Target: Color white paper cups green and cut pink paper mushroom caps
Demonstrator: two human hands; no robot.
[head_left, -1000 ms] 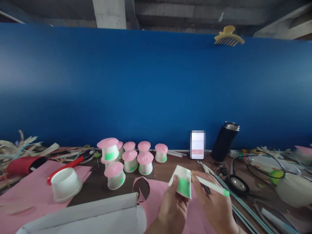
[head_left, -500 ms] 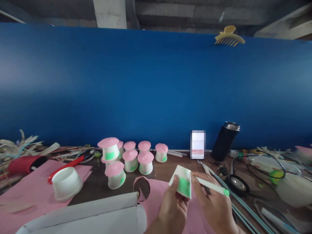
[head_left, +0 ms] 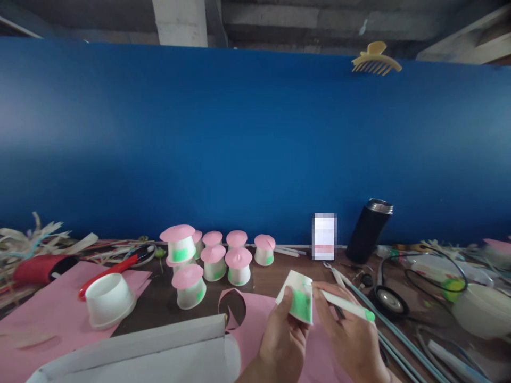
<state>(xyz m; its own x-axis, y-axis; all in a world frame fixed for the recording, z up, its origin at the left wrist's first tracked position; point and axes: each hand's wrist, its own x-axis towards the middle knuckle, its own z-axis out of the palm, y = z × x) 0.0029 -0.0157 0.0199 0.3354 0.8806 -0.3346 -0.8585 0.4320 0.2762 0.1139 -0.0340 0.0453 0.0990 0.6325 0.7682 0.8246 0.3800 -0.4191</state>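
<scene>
Tilted in my left hand [head_left: 281,332] is a white paper cup [head_left: 294,282] with a green coloured patch on its side; the thumb presses on that side and the fingers wrap beneath. My right hand [head_left: 351,332] grips a white marker pen [head_left: 347,304] with a green end pointing right. The pen's other end is at the cup's upper right, its tip hidden by my fingers. Left of my hands stand several white cups with pink paper tops and green patches, such as this topped cup [head_left: 238,266]. One plain white cup [head_left: 108,300] rests farther left.
Pink paper [head_left: 255,314] lies under my hands, beside an opened white box [head_left: 159,351]. A blue partition [head_left: 239,149] stands behind. Toward the right are a phone with a blurred screen [head_left: 324,236], a black flask [head_left: 368,231], cables and thin rods [head_left: 403,332]. A red-handled tool [head_left: 109,276] lies left.
Almost nothing differs. Both hands keep the same hold, with the cup and marker pen shifted only very slightly.
</scene>
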